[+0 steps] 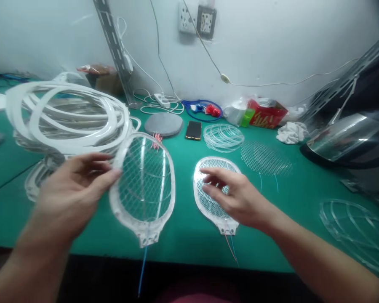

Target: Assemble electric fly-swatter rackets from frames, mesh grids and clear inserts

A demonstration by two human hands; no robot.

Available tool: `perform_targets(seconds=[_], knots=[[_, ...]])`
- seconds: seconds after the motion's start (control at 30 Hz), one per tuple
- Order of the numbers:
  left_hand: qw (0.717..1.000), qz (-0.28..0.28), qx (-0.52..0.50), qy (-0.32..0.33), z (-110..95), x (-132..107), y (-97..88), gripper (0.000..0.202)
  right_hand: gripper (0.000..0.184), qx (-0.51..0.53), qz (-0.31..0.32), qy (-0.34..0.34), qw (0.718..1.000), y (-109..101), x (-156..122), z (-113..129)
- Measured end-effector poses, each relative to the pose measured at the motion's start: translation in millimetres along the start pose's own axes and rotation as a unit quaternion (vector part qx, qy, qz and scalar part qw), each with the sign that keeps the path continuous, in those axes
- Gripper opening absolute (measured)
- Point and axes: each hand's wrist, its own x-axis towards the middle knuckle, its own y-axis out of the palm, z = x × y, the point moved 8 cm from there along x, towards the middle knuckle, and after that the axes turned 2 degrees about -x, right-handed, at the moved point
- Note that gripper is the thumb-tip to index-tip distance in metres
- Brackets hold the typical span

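My left hand point(78, 185) pinches the left rim of a white mosquito-swatter head frame point(173, 181), tilted up above the green table, with a wire mesh inside and a blue wire hanging from its neck. My right hand point(233, 191) is over a second swatter head point(197, 189), its fingers bent and apart with nothing visible between them. Whether they touch that head I cannot tell. It lies on the table with a red and a blue wire at its neck. A loose wire mesh point(265, 158) with two blue wires lies to its right.
White ring frames point(34, 118) are piled at the left. Clear plastic grilles point(224, 136) lie at the back, more grilles point(356, 229) at the right. A grey disc point(164, 123), short red wires point(157, 141), a phone point(193, 130) and a red box point(268, 115) stand behind.
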Motion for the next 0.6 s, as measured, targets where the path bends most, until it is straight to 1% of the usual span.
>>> perform_targets(seconds=[0.03,0.1,0.17,0.2,0.27,0.3,0.33,0.37,0.43,0.47,0.5,0.53,0.57,0.6], knots=[[1.000,-0.010,0.003,0.027,-20,-6,13.6,0.026,0.042,0.035,0.008,0.001,0.999,3,6,9],[0.996,0.066,-0.047,0.039,-45,-17,52.5,0.024,0.056,0.089,0.011,0.013,0.996,6,16,21],[0.982,0.160,-0.094,0.036,-53,-26,85.0,0.025,0.067,0.115,-0.009,0.034,0.993,3,23,24],[0.974,0.198,-0.104,0.033,-52,-28,95.7,0.026,0.069,0.120,-0.024,0.044,0.992,0,25,23],[0.963,0.251,-0.097,0.021,-42,-29,107.3,0.028,0.068,0.128,-0.046,0.061,0.989,-5,27,16],[0.961,0.263,-0.083,0.015,-34,-26,108.5,0.029,0.065,0.135,-0.054,0.070,0.987,-8,27,11],[0.964,0.260,-0.061,0.009,-24,-21,106.6,0.031,0.062,0.141,-0.063,0.082,0.985,-11,26,4],[0.969,0.244,-0.034,0.002,-14,-13,102.6,0.033,0.059,0.149,-0.071,0.096,0.982,-15,25,-4],[0.983,0.182,0.027,-0.030,9,4,91.7,0.040,0.059,0.177,-0.088,0.127,0.972,-22,20,-24],[0.986,0.149,0.045,-0.060,21,11,87.5,0.044,0.060,0.200,-0.095,0.142,0.965,-25,16,-35],[0.985,0.133,0.045,-0.102,33,15,87.3,0.046,0.061,0.230,-0.101,0.154,0.955,-27,12,-45],[0.978,0.138,0.023,-0.152,44,17,92.6,0.047,0.062,0.266,-0.107,0.164,0.944,-29,7,-56],[0.966,0.161,-0.018,-0.203,53,15,102.8,0.046,0.062,0.301,-0.116,0.174,0.930,-31,1,-66],[0.947,0.195,-0.070,-0.245,57,11,116.4,0.043,0.062,0.330,-0.126,0.186,0.917,-33,-5,-77]])
